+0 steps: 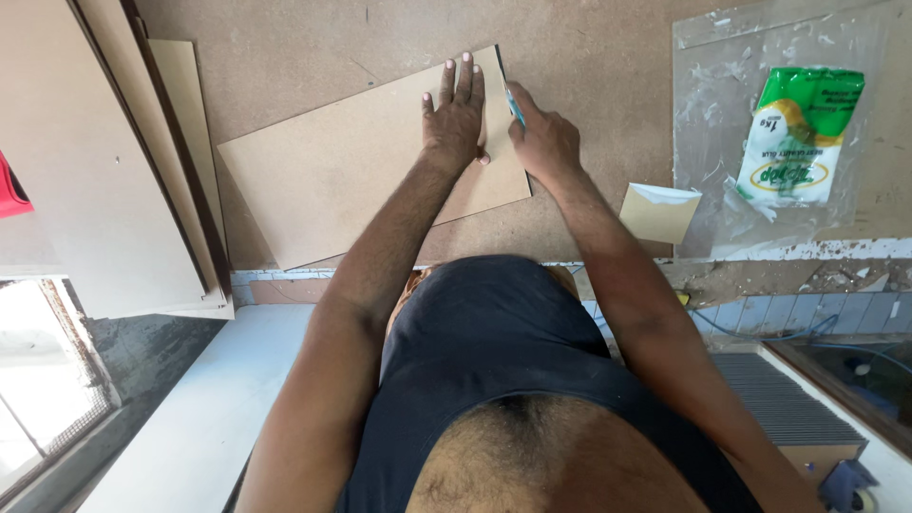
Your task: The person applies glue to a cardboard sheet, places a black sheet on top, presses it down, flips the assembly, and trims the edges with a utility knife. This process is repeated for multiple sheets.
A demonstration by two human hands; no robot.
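Left hand flat, fingers together, pinning thin tan rectangular fibreboard sheet on brown worktable. Right hand clamped on blue-handled cutter at sheet's right edge, just beside left thumb. Risk imo: blade skips, nicks thumb, or sheet slides, cut wanders. Sheet smooth, lying skewed, mid-table.

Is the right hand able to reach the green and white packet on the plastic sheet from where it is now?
Probably yes. The right hand holds a blue tool at the board edge; bare worktop lies between it and the packet, with nothing in between, but its grip is occupied.
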